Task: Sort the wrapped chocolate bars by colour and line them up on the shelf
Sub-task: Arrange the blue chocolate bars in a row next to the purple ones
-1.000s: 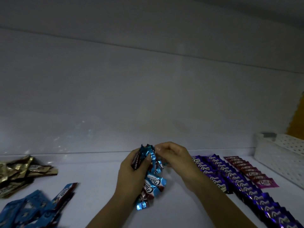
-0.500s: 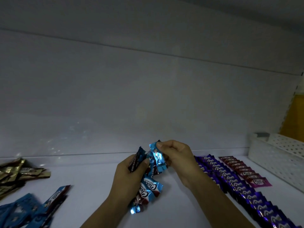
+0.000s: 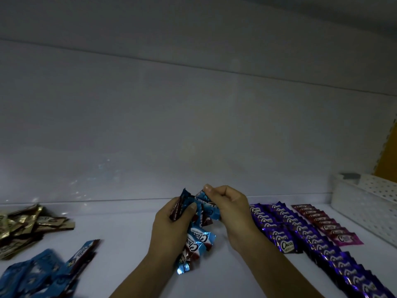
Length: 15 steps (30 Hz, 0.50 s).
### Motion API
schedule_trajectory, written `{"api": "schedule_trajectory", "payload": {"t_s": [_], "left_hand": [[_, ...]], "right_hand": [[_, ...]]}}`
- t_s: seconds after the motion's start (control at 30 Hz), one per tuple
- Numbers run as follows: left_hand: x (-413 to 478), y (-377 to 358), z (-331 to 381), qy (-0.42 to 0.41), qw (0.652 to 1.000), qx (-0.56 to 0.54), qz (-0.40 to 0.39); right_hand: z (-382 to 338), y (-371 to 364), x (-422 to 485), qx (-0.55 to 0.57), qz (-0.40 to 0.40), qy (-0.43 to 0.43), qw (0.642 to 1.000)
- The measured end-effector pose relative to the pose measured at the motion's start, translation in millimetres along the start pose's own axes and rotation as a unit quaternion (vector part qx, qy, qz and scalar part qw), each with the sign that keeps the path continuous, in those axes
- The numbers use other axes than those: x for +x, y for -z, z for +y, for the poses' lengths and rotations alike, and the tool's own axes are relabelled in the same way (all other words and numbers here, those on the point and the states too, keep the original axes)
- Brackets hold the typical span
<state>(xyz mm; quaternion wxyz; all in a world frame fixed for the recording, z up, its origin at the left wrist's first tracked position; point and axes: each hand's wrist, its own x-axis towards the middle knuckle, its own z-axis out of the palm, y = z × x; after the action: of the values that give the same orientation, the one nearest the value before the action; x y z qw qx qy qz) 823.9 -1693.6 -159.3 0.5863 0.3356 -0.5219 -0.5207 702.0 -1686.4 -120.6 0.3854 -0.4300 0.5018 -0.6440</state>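
Note:
Over the middle of the white shelf (image 3: 129,244), my left hand (image 3: 169,229) grips a bunch of blue wrapped bars (image 3: 198,239), thumb pressed on top. My right hand (image 3: 229,209) pinches one blue bar (image 3: 209,208) at its upper end, beside that bunch. To the right lie two overlapped rows of purple bars (image 3: 300,233) and a shorter row of pink bars (image 3: 326,224). A loose heap of blue bars (image 3: 43,274) lies at the front left. A heap of gold bars (image 3: 23,226) sits behind it.
A white perforated basket (image 3: 369,201) stands at the far right against the back wall. A yellow panel (image 3: 388,155) shows past the shelf's right side. The shelf's grey back wall rises close behind the hands.
My right hand has drawn one blue bar a little up and to the right, away from the bunch in my left hand. The view has shifted slightly.

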Motion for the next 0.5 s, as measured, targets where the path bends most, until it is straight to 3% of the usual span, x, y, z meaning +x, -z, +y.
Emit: {"api": "schedule_trajectory", "payload": {"t_s": [0.3, 0.5], "left_hand": [[0.6, -0.2, -0.9, 0.022, 0.999, -0.014, 0.039], [-1.9, -2.0, 3.4, 0.029, 0.999, -0.014, 0.008]], "right_hand": [[0.2, 4.9, 6.2, 0.058, 0.058, -0.026, 0.996], [10.3, -15.6, -6.7, -0.083, 0.119, 0.142, 0.979]]}}
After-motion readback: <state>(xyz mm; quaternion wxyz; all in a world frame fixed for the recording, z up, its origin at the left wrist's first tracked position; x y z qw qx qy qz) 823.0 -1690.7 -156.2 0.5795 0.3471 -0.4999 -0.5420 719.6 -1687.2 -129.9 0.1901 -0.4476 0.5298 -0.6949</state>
